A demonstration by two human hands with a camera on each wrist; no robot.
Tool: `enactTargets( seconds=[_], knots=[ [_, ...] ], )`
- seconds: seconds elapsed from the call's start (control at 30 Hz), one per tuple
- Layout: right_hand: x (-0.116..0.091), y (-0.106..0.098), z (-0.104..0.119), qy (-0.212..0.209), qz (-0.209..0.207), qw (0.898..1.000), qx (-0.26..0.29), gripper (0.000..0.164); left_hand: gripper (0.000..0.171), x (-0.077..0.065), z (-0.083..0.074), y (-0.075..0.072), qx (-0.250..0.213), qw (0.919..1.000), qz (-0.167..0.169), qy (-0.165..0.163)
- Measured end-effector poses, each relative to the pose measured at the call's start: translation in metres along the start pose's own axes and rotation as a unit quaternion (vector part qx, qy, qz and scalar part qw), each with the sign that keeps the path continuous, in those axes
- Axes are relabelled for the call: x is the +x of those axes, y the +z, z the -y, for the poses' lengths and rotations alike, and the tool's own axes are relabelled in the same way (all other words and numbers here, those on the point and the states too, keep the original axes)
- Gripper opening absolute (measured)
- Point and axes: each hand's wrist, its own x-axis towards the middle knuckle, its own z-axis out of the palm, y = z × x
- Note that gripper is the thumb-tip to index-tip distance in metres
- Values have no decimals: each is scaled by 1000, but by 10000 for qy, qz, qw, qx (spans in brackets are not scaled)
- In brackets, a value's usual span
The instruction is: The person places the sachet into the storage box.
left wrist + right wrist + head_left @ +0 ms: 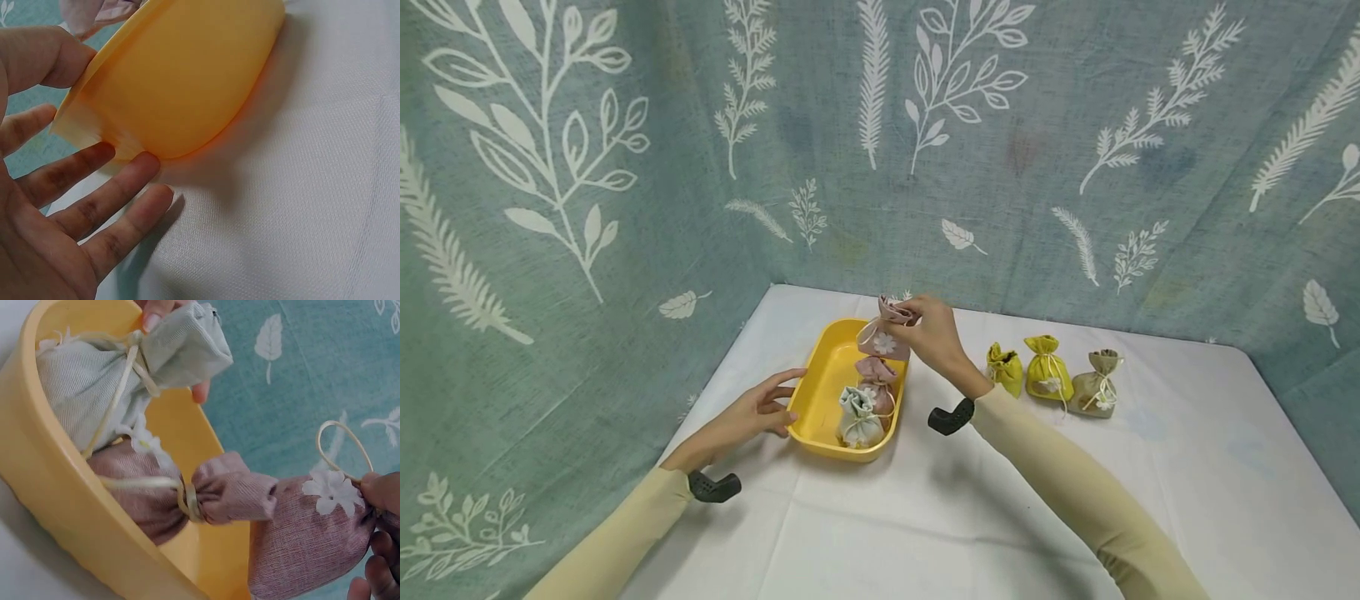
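Note:
My right hand (931, 333) pinches a dusty-pink drawstring pouch (882, 343) by its gathered neck, over the far right end of a yellow plastic tub (820, 446). A white fabric flower and a cream cord loop show on this pouch in the right wrist view. Inside the tub, a second pink pouch (140, 487) and a pale grey-green pouch (87, 387) lean side by side along the right wall. My left hand (758, 408) is at the tub's left side, its fingers spread and fairly straight, with fingertips at the outer wall and the thumb (65, 59) at the rim.
To the right of the tub stand two yellow-green pouches (1049, 375) and a khaki pouch (1095, 385), close together in a row on the white cloth-covered table (925, 517). A teal curtain (880, 167) with white leaf prints hangs behind and to the left.

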Motion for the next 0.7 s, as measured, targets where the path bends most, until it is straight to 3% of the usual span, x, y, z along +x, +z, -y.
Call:
enactTargets(
  seconds=[0.2,0.37,0.53,0.7],
  knots=[
    [1,13,0,18,115,9999,-7,26,71,0,0,0,14,10000,-11,-15],
    [0,22,-9,315,335,9988,-174,27,70,1,1,0,14,10000,-14,-37],
    [-5,26,-18,592,821,9934,-546,26,71,1,1,0,7,10000,-27,-55],
    [-7,27,-25,449,1353,9846,-1016,27,71,0,-1,0,54,10000,-27,-33]
  ],
)
